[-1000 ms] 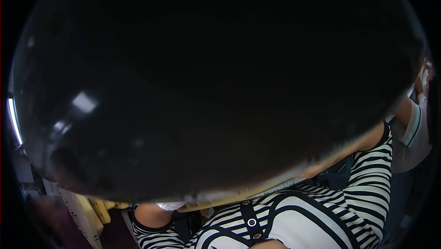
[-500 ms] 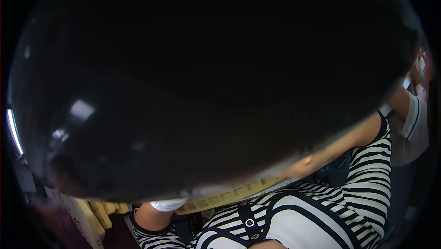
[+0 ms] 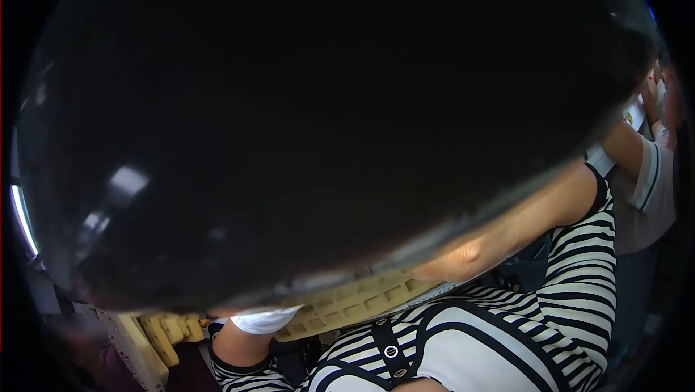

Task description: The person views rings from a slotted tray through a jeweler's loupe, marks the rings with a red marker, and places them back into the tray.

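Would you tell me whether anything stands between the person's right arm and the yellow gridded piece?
Nothing visible stands between the right forearm and the yellow gridded piece; in the picture, they overlap. However, a large dark rounded shape hides both hands, so I cannot tell what lies behind it.

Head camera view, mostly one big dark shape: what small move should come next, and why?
I'd probably shift the dark rounded shape aside first. It covers most of the view and hides both hands' fingers: the right forearm and left forearm run behind it, near a yellow gridded piece.
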Tool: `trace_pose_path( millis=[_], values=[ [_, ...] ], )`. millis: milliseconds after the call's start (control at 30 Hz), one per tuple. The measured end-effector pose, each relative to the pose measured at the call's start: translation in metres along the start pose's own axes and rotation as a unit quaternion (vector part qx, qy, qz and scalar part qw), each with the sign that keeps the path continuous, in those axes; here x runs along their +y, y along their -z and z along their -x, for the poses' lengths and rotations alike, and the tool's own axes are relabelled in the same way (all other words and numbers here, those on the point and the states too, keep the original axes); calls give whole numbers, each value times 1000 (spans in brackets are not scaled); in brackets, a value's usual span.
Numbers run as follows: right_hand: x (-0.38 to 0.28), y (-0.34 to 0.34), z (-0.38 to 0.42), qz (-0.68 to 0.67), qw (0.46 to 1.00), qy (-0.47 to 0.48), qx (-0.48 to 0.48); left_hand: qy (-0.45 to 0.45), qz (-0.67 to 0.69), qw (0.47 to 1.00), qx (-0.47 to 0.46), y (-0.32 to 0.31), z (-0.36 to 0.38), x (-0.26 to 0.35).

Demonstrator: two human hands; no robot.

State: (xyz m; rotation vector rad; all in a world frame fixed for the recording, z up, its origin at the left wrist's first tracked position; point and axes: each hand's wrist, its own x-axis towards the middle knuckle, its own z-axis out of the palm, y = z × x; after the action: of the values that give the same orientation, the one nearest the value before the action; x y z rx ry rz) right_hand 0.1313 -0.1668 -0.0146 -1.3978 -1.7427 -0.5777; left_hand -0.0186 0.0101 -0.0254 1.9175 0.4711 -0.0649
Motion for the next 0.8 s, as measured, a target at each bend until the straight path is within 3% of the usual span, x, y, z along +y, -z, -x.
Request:
trace_pose_path(
  millis=[133, 200, 333, 400, 533, 700, 733, 800],
  values=[
    [0, 3, -1, 18, 999, 9, -25, -24, 1, 1000, -1, -2, -2, 5],
    [0, 2, -1, 13, 1000, 13, -17, -90, -144, 985, -22, 0, -2, 9],
    [0, 2, -1, 7, 1000, 14, -16, -82, -110, 990, -18, -1, -3, 4],
    [0, 4, -2, 11, 999, 9, -30, -12, 0, 1000, -5, -4, -2, 6],
    [0, 5, -3, 18, 999, 9, -36, -22, -67, 997, -26, -1, -1, 1],
    [2, 0, 0, -1, 1000, 6, -18, -135, -169, 976, -15, -1, -3, -3],
    [2, 0, 0, -3, 1000, 10, -14, -135, -169, 976, -15, -1, -3, -4],
    [1, 1, -2, -17, 1000, -2, -14, -31, -3, 999, 17, 1, -2, -7]
  ],
)
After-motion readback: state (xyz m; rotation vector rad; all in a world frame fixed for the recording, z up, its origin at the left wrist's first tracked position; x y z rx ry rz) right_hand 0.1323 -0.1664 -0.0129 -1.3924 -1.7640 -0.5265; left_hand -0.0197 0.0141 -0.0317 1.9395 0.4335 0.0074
